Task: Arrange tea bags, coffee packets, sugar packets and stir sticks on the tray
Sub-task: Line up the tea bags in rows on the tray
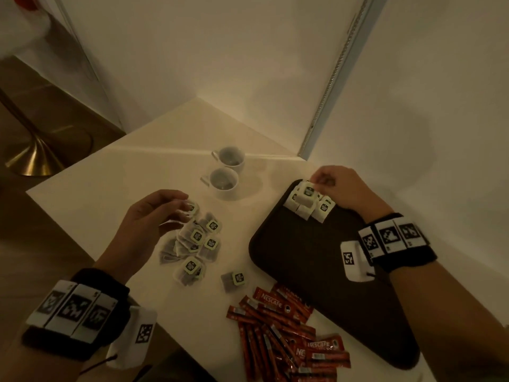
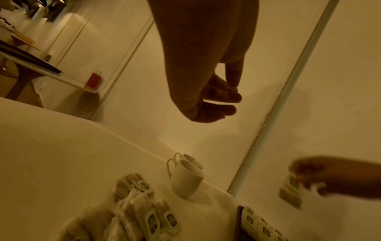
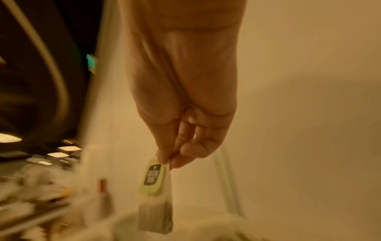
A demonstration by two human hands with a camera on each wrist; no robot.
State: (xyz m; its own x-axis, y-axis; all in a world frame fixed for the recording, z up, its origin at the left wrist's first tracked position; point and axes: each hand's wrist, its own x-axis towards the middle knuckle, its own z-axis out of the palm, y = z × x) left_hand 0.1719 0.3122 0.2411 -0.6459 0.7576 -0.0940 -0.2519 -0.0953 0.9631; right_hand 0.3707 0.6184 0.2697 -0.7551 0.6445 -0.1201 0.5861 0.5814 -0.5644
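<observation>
A dark brown tray [image 1: 316, 260] lies on the white table at the right. Several tea bags [image 1: 321, 209] stand in a row at its far corner. My right hand [image 1: 316, 181] pinches one tea bag [image 3: 154, 187] by its top edge, just above that row. My left hand [image 1: 176, 210] hovers over the loose pile of tea bags [image 1: 195, 244] left of the tray. Its fingers [image 2: 224, 97] are loosely curled and hold nothing. One single tea bag [image 1: 234, 279] lies apart. Red coffee packets [image 1: 278, 326] are heaped near the front edge, partly against the tray.
Two white cups [image 1: 223, 183] [image 1: 230, 158] stand behind the tea bag pile. Walls close in behind the table and to its right, with a metal strip [image 1: 330, 86] at the corner. A brass lamp base [image 1: 30, 158] stands on the floor to the left.
</observation>
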